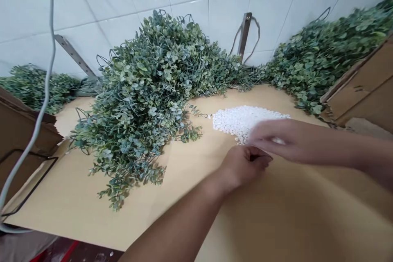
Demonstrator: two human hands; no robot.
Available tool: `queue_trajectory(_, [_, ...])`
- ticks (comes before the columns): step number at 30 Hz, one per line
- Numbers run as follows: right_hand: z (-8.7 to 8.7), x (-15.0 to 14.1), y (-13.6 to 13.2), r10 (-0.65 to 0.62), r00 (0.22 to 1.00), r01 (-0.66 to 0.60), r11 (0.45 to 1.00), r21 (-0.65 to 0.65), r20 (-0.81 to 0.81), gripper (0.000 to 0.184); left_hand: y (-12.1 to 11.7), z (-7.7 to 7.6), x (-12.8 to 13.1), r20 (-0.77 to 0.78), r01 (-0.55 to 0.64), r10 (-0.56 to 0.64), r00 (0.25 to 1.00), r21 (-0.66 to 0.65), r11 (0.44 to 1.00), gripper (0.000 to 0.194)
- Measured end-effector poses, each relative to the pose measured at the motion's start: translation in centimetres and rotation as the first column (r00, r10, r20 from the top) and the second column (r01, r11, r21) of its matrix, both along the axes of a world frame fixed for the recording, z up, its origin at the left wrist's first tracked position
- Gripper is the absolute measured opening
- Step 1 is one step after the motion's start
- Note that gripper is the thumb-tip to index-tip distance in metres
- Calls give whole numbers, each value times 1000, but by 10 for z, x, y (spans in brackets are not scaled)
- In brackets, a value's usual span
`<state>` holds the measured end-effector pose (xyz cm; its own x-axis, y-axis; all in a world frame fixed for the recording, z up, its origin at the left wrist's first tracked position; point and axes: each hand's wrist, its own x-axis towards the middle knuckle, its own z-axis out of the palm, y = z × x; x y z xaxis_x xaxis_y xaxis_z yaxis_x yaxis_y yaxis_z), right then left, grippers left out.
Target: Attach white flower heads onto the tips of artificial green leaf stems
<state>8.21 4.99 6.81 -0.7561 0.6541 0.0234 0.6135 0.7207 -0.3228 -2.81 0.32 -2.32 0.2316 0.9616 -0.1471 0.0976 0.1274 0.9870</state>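
Small white pieces [239,116] heap on the smooth tan surface [190,168], right of bushy, round-leaved greenery [150,73]. Your left hand [244,165] curls just below; your blurred right hand [288,134] overlaps the heap, both grips impossible to tell.

This looks like a makeshift workshop: a tan surface [196,163] stands against a white tiled wall [190,12], heaped along its back edge with bulk leafy greenery [159,69]. A pile of small white pieces [233,116] lies loose, and worn cardboard [365,86] flanks the right edge.
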Motion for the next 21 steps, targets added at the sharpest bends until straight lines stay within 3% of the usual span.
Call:
queue_trajectory(3, [-1, -71, 39, 59, 998, -59, 998, -13, 17, 30, -2, 3, -1, 10, -6, 6, 1000, -22, 1000, 16])
queue_trajectory(6, [-17, -137, 68, 11, 999, -10, 1000, 17, -33, 37, -3, 8, -4, 33, 19, -21, 999, 52, 998, 12])
queue_trajectory(9, [-33, -169, 80, -15, 999, 14, 1000, -17, -37, 36, -2, 12, -7, 67, -4, -3, 998, 108, 994, 8])
queue_trajectory(13, [-33, -160, 78, -16, 996, 15, 1000, -8, -85, 36, 1, 8, -8, 120, 47, -56, 991, 74, 996, 10])
queue_trajectory(18, [-6, -106, 62, -90, 975, 88, 996, -20, -202, 45, 7, 5, -6, 244, 0, 34, 969, -139, 990, 12])
queue_trajectory(21, [2, -65, 40, -211, 869, 92, 957, -274, -447, 51, 10, 10, -11, 401, -65, 106, 910, -114, 991, 40])
